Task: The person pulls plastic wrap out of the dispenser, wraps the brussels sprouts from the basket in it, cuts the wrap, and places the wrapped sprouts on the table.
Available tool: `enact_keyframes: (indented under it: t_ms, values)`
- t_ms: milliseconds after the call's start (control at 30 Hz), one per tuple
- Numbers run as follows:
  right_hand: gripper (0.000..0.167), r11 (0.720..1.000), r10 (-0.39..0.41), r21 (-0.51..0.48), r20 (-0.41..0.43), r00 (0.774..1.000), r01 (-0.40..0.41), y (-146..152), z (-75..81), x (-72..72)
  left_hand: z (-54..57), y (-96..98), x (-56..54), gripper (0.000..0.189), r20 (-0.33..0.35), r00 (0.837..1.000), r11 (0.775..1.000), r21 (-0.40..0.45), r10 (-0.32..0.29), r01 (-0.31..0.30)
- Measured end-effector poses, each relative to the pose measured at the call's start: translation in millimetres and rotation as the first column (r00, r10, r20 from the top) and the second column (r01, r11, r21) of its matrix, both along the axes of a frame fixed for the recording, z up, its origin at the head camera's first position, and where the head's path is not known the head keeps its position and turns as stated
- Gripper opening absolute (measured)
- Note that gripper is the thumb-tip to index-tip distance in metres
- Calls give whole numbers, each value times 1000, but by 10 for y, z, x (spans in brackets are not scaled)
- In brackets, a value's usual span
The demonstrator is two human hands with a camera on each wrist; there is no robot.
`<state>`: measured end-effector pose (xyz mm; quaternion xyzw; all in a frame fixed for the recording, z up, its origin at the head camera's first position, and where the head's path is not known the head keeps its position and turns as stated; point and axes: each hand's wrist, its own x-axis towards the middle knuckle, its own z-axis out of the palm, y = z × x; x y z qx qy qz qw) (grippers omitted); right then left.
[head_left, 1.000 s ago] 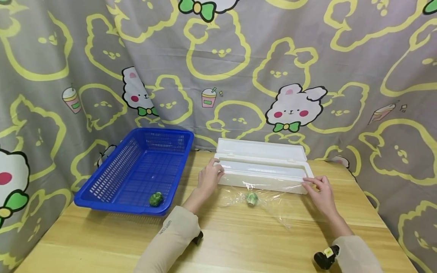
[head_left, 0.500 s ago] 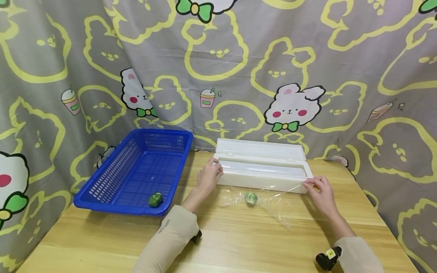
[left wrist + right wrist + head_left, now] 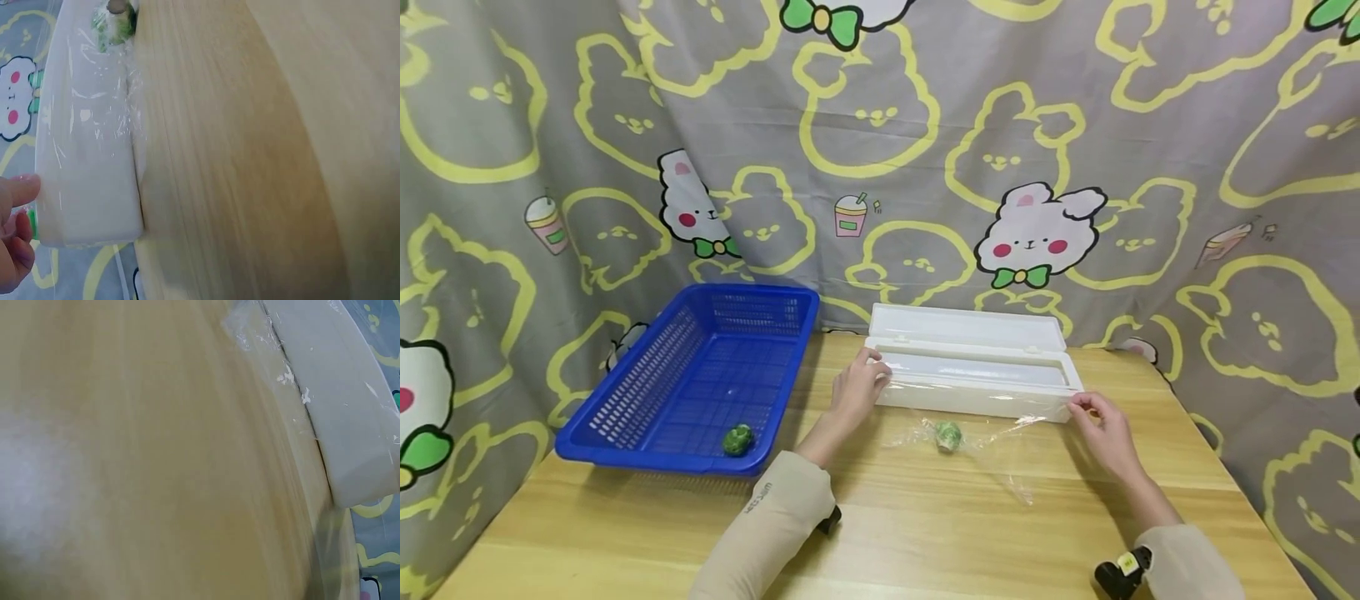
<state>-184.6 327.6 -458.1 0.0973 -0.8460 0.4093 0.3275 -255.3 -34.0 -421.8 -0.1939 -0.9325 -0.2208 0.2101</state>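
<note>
A long white cling film dispenser box [image 3: 970,402] lies with its lid [image 3: 966,325] raised and a roll of cling film [image 3: 977,369] inside. My left hand [image 3: 856,387] holds the box's left end, its fingers over the rim. At the right front corner my right hand [image 3: 1103,429] pinches the edge of the clear cling film [image 3: 992,458]. That film hangs over the box front and spreads crinkled onto the table. A small green vegetable like a Brussels sprout [image 3: 948,437] sits in the film in front of the box. The right hand is out of the right wrist view.
A blue plastic basket [image 3: 801,358] stands on the left of the wooden table [image 3: 925,533], with another green sprout [image 3: 738,440] in its near right corner. A patterned curtain [image 3: 910,167] hangs right behind the box and basket.
The whole head view has shifted slightly. Both hands keep their places at the box ends, with the right hand still pinching the film; little else differs.
</note>
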Motion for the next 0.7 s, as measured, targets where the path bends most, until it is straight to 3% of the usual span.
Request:
enact_keyframes:
  t_ms: [300, 533, 700]
  values:
    - [4, 999, -28, -20, 111, 993, 30, 25, -17, 65, 56, -57, 63, 3, -110, 989, 994, 16, -104, 107]
    - [4, 1000, 6, -1, 135, 991, -6, 39, -12, 95, 57, -97, 137, 4, -89, 985, 989, -3, -146, 146]
    - [4, 999, 33, 23, 161, 986, -37, 45, -18, 173, 14, -121, 190, 5, -30, 982, 981, -43, -189, 187]
